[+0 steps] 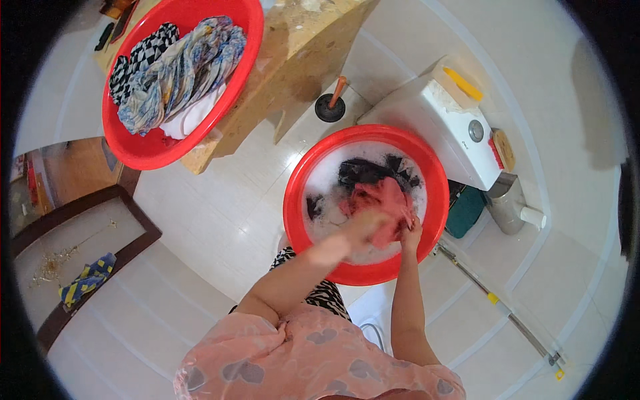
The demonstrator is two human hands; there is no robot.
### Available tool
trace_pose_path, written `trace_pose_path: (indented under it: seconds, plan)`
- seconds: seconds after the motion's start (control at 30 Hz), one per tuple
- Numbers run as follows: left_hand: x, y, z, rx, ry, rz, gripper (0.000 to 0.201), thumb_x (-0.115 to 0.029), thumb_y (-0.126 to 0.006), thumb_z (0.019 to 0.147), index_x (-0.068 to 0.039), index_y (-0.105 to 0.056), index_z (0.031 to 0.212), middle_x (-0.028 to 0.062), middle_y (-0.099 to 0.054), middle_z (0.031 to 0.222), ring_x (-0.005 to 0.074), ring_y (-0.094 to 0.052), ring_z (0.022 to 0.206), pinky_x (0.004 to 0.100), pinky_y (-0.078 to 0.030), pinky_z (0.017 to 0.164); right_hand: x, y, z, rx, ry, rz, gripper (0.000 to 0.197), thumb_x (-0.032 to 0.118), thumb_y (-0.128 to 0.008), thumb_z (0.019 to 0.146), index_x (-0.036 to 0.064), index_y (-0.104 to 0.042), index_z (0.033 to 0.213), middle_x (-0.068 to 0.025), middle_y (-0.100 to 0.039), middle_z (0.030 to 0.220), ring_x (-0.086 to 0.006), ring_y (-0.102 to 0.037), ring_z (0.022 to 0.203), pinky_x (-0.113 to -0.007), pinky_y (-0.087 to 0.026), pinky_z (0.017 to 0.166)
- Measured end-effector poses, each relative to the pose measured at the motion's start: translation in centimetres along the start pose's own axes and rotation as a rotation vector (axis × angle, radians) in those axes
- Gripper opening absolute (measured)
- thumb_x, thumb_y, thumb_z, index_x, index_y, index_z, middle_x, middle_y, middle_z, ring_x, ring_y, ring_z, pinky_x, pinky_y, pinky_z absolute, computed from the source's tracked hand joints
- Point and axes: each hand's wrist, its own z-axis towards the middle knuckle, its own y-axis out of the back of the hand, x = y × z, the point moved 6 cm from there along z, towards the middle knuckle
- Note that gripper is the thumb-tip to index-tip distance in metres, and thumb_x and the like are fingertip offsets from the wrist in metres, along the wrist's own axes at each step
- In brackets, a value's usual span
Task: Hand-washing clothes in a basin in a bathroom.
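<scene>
A red plastic basin (437, 193) holds foamy water (327, 163). In it lie a pink-red cloth (387, 200) and dark black-and-white fabric (363, 172), both wet. My right hand (411, 235) is closed on the pink cloth's edge at the basin's right side. Smeared by motion, my left hand (365, 227) is over the lower part of that cloth, and its fingers cannot be made out.
Another red basin (250, 67) with patterned clothes (180, 73) rests on a stone counter (293, 53). Around the wash basin are a plunger (330, 107), a white toilet tank (433, 120), a metal bin (507, 203) and a mop pole (480, 287). A dark-framed door (143, 220) stands left.
</scene>
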Motion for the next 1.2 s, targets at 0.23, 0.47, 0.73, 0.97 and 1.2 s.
trace_pose_path:
  seconds: [0.23,0.47,0.73,0.97,1.2]
  plan:
    - [-4.8,-14.1,-5.6,0.412,0.417,0.036,0.025,-0.019,-0.051,0.092,0.000,-0.048,0.109,0.0144,-0.057,0.099,0.0191,-0.058,0.091,0.0347,-0.047,0.080,2.0,-0.1,-6.6,0.173,-0.321,0.702,0.048,0.000,-0.057,0.083,0.0068,-0.043,0.128,-0.0129,-0.055,0.118,-0.0242,-0.053,0.105,-0.033,-0.044,0.090]
    - [-7.6,-7.1,-1.5,0.207,0.045,0.041,0.032,-0.015,-0.049,0.089,0.000,-0.051,0.118,0.0142,-0.061,0.106,0.0193,-0.057,0.104,0.0345,-0.048,0.084,1.6,3.6,-2.1,-0.118,-0.102,0.268,0.030,-0.002,-0.054,0.087,0.0067,-0.049,0.115,-0.0092,-0.060,0.107,-0.0178,-0.060,0.088,-0.027,-0.050,0.075]
    - [-2.2,11.1,2.4,-0.377,0.342,0.057,0.035,-0.018,-0.056,0.091,-0.005,-0.057,0.124,0.0079,-0.060,0.117,0.0150,-0.057,0.100,0.0283,-0.046,0.087,9.0,1.7,-3.3,0.048,-0.155,0.704,0.013,0.006,-0.053,0.091,0.0095,-0.053,0.104,-0.0053,-0.065,0.089,-0.0143,-0.063,0.072,-0.023,-0.050,0.055]
    - [-6.6,12.4,7.3,-0.442,0.065,0.465,0.041,-0.002,-0.067,0.077,0.000,-0.054,0.116,0.0098,-0.064,0.102,0.0192,-0.061,0.093,0.0301,-0.049,0.080,11.4,3.8,0.4,-0.066,0.045,0.573,0.019,0.001,-0.053,0.088,0.0084,-0.052,0.106,-0.0029,-0.062,0.084,-0.0116,-0.059,0.070,-0.022,-0.045,0.055]
    - [-10.0,12.1,10.4,-0.347,0.081,0.166,0.042,-0.001,-0.066,0.078,-0.007,-0.052,0.117,0.0065,-0.062,0.093,0.0127,-0.060,0.079,0.0259,-0.050,0.060,15.1,4.7,2.0,-0.048,0.142,0.607,0.017,-0.003,-0.051,0.087,0.0055,-0.055,0.101,-0.0022,-0.060,0.088,-0.0106,-0.058,0.074,-0.023,-0.047,0.065]
